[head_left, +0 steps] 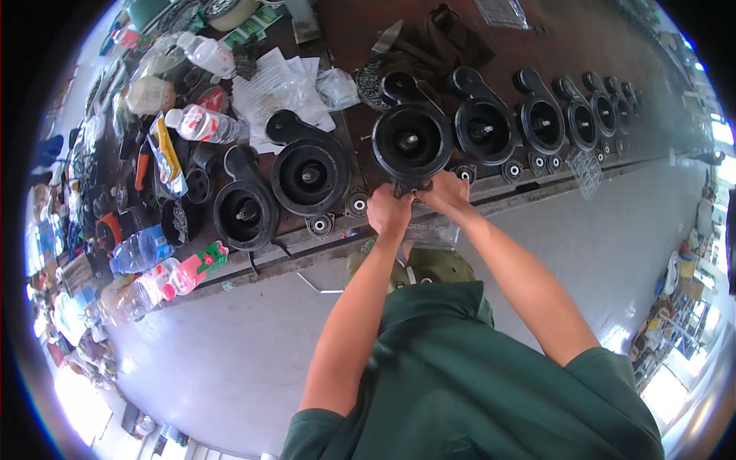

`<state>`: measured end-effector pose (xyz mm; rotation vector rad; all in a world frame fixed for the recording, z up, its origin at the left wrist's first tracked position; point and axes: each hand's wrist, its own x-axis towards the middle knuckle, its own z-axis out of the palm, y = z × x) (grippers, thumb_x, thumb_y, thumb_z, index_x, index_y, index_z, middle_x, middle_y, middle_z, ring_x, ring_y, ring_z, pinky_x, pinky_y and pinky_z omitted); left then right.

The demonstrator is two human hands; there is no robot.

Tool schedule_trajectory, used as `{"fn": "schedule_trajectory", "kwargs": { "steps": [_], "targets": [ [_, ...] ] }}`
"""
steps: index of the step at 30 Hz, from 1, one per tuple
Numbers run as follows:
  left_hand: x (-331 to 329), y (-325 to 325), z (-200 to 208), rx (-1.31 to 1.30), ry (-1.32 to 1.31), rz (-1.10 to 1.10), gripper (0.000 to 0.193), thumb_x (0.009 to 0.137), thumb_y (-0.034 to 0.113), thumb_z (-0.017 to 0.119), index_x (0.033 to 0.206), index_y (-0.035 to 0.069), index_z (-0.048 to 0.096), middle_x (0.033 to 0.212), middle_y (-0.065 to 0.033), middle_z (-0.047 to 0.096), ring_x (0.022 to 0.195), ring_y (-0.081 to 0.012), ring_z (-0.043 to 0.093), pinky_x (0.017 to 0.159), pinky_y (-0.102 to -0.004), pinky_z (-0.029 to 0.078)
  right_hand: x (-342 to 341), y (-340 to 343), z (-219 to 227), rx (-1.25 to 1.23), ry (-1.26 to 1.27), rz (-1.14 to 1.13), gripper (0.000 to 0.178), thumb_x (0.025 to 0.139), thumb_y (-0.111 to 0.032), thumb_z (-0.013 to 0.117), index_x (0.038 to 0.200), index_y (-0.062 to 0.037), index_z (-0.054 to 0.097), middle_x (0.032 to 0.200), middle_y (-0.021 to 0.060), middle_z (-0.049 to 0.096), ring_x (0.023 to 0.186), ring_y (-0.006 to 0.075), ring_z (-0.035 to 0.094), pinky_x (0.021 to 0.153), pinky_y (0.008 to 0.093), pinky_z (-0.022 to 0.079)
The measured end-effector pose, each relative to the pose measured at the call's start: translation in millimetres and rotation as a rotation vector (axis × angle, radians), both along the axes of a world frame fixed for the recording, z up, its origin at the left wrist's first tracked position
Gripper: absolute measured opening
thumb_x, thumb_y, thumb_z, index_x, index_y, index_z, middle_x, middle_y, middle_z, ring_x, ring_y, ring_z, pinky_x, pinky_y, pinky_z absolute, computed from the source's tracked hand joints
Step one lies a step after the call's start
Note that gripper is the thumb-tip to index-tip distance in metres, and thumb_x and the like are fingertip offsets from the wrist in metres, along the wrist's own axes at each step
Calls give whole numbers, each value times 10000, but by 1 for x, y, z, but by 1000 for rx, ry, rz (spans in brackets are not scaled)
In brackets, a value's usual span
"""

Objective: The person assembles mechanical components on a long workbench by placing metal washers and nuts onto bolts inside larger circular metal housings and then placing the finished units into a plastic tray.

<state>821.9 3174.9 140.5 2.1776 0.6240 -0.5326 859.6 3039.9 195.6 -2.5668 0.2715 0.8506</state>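
Note:
My left hand (389,209) and my right hand (445,192) meet at the bench's near edge, fingers closed round a small dark part (409,188). Its kind is mostly hidden by my fingers. Just beyond them lies a round black pump-like housing (389,152) with a metal shaft end in its middle and an arm-like outlet at the top. Similar black housings (309,176) stand in a row to both sides. Small round flanged bearings (357,204) lie along the near edge, one (464,173) right beside my right hand. Below my hands is a clear plastic bag (433,233).
At left the bench (349,46) is crowded with plastic bottles (201,124), a yellow packet (165,153) and loose parts. Papers (268,88) lie behind the housings, near a hammer (410,47) and dark cloth (456,38). Another clear bag (586,172) hangs over the edge at right.

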Motion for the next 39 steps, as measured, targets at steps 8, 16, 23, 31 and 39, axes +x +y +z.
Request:
{"fn": "schedule_trajectory", "kwargs": {
  "steps": [8,16,23,31,39],
  "targets": [
    [-103,79,35,-196,-65,-18,285,808,181,807,1014,61,650,651,-83,556,573,-224,501,600,-354,465,-50,42,-14,581,-218,216,337,777,-71,812,1079,-23,668,981,95,715,870,224,714,796,349,577],
    [-117,153,29,-263,-189,32,209,888,90,641,1088,50,686,854,-176,713,791,-373,702,735,-438,539,-37,81,-34,786,-211,344,361,812,-141,837,1109,-9,680,989,82,720,791,174,675,744,308,558],
    [-134,166,24,-299,-189,76,275,855,59,587,1093,43,723,848,-239,695,773,-411,699,703,-446,542,-34,94,-12,454,-327,175,207,933,-214,749,966,-22,678,801,64,704,712,169,681,659,308,524],
    [-153,218,34,-72,-326,125,224,838,55,567,1011,71,708,897,-201,709,872,-436,679,741,-481,540,-87,134,2,459,-252,453,204,903,-218,742,948,-30,678,855,108,722,764,273,717,696,374,547],
    [-153,276,74,133,-251,-118,160,843,211,600,906,75,654,848,-159,690,831,-416,666,702,-519,519,-103,171,25,565,-108,351,209,951,-297,680,950,-88,688,876,79,747,815,336,711,718,426,547]
  ]
}}
